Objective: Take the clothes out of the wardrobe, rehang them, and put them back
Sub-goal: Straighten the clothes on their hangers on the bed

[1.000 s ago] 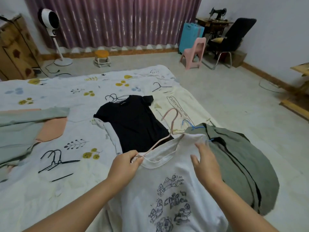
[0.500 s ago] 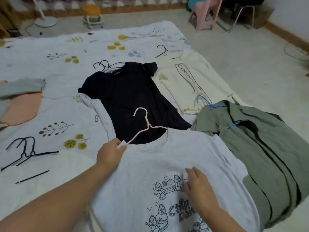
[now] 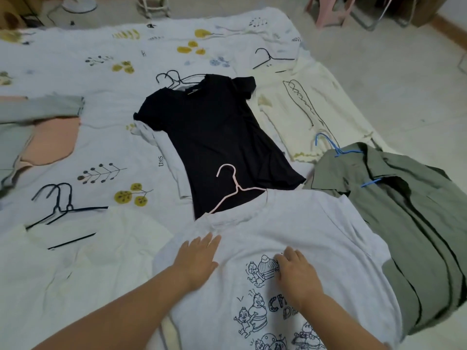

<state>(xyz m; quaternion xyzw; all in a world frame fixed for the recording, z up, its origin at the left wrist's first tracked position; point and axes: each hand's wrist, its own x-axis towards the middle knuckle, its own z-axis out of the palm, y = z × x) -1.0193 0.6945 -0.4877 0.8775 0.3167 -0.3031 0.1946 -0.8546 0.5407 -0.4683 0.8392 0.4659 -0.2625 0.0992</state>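
A light grey T-shirt (image 3: pixel 303 231) with a cartoon print lies flat on the bed in front of me. A pink hanger (image 3: pixel 233 188) sits in its neck, hook pointing away. My left hand (image 3: pixel 198 258) rests flat on the shirt's left chest, fingers straight. My right hand (image 3: pixel 297 270) presses on the print with loosely bent fingers and holds nothing. Beyond lies a black T-shirt (image 3: pixel 214 137) on a dark hanger. To the right lies an olive green shirt (image 3: pixel 404 210) on a blue hanger (image 3: pixel 333 145).
The bed sheet (image 3: pixel 101 137) has a floral print. Two dark hangers (image 3: pixel 58 203) lie at the left over a cream garment (image 3: pixel 83 258). Another cream garment (image 3: pixel 298 114) and a dark hanger (image 3: pixel 267 58) lie at the far right. Grey and peach clothes (image 3: pixel 38 132) lie at the left edge.
My left hand has let go of the shirt's shoulder and hanger end and now lies flat on the shirt. The right hand has stayed on the print. The view has tilted down.
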